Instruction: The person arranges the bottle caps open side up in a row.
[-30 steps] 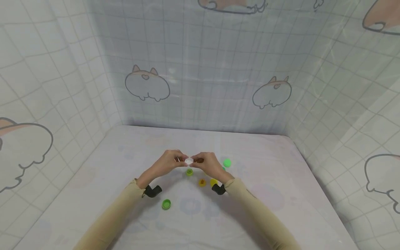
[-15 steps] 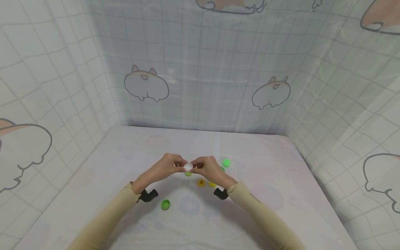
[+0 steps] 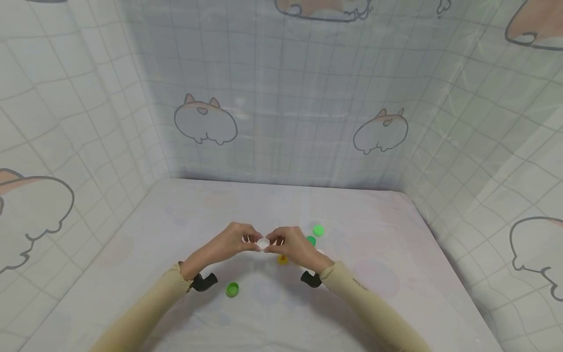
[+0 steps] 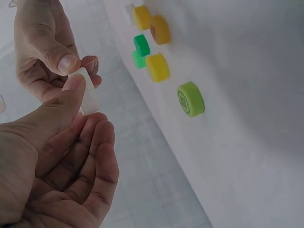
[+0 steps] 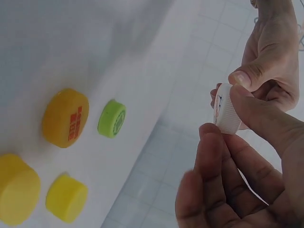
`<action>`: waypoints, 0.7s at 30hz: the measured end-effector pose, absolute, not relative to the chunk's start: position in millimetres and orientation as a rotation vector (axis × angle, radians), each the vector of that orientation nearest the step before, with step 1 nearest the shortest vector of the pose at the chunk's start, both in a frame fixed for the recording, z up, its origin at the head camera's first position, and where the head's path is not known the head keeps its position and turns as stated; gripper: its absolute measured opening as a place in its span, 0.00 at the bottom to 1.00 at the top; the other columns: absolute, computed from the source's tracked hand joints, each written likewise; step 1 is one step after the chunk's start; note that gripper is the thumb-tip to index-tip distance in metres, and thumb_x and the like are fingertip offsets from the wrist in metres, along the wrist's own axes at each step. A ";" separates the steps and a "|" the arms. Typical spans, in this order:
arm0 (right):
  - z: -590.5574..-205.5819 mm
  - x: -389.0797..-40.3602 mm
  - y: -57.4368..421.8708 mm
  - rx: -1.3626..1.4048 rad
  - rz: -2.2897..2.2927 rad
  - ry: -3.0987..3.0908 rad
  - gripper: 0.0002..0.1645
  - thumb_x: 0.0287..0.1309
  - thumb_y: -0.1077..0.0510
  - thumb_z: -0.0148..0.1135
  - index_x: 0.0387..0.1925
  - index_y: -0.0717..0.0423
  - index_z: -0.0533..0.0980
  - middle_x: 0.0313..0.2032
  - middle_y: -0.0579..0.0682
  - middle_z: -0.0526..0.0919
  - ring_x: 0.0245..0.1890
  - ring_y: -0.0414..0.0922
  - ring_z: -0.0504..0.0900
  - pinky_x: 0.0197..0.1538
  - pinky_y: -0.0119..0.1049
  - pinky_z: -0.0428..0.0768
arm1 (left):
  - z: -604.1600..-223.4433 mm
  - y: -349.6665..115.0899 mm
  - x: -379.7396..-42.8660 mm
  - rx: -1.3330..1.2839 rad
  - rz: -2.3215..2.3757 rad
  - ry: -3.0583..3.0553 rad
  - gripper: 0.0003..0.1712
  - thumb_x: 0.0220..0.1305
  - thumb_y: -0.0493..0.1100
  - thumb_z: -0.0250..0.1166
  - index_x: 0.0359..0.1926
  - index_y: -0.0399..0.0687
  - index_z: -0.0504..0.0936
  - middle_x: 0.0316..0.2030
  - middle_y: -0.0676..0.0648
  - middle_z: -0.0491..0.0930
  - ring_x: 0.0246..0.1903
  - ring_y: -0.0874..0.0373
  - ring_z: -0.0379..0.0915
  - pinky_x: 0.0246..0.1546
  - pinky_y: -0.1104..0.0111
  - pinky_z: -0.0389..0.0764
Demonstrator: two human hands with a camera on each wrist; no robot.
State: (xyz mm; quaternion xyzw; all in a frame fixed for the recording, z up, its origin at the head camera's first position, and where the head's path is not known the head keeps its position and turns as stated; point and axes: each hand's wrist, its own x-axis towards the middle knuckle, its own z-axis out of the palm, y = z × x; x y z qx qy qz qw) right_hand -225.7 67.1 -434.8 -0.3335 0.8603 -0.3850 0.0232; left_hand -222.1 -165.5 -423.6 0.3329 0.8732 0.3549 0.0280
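Observation:
Both hands pinch one white ribbed bottle cap [image 3: 263, 243] between thumbs and fingers, the left hand [image 3: 234, 243] on one side and the right hand [image 3: 293, 247] on the other. In the right wrist view, coloured print shows on the flat face of the cap. The wrist views show it held up in front of a lime-green bottle cap [image 4: 191, 99] with a stamped top, which the hands hide in the head view. An orange bottle cap [image 5: 65, 118] with red print sits by the lime-green one.
Two yellow caps [image 5: 66, 197] stand beside the orange cap. Two green caps, one darker [image 3: 311, 240] and one brighter [image 3: 318, 230], lie beyond the right hand. An upturned green cap [image 3: 232, 289] lies nearer the person. Patterned curtains [image 3: 281, 122] enclose the table [image 3: 184, 205].
Both hands have come nearer the person, carrying the white cap between them. In the head view they now cover the lime-green cap, and the right arm hides the yellow ones.

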 end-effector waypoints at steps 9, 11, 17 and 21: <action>-439.6 -215.3 65.4 -1.045 -1.026 2.763 0.17 0.51 0.46 0.72 0.42 0.48 0.84 0.35 0.39 0.85 0.30 0.31 0.76 0.31 0.24 0.75 | -425.5 -167.3 -210.0 1.070 1.055 2.686 0.15 0.55 0.48 0.72 0.42 0.47 0.86 0.33 0.54 0.83 0.33 0.66 0.76 0.33 0.73 0.77; -441.1 -212.6 64.1 -1.058 -0.985 2.779 0.17 0.51 0.45 0.72 0.41 0.47 0.84 0.34 0.38 0.85 0.29 0.30 0.76 0.32 0.23 0.75 | -426.8 -167.8 -207.2 1.089 1.022 2.696 0.14 0.55 0.47 0.72 0.41 0.47 0.86 0.34 0.53 0.83 0.33 0.64 0.77 0.33 0.72 0.78; -444.1 -201.4 59.8 -1.067 -0.919 2.767 0.17 0.50 0.45 0.72 0.41 0.46 0.84 0.30 0.33 0.82 0.28 0.29 0.75 0.32 0.22 0.74 | -431.7 -169.2 -199.4 1.080 0.928 2.677 0.13 0.54 0.47 0.73 0.40 0.49 0.86 0.34 0.55 0.82 0.36 0.61 0.78 0.37 0.69 0.79; -448.4 -195.0 54.8 -1.094 -0.879 2.749 0.15 0.50 0.46 0.73 0.40 0.45 0.85 0.30 0.33 0.83 0.27 0.28 0.74 0.30 0.21 0.72 | -434.5 -171.8 -192.9 1.067 0.886 2.648 0.13 0.52 0.46 0.74 0.40 0.50 0.86 0.34 0.56 0.82 0.37 0.60 0.77 0.38 0.68 0.79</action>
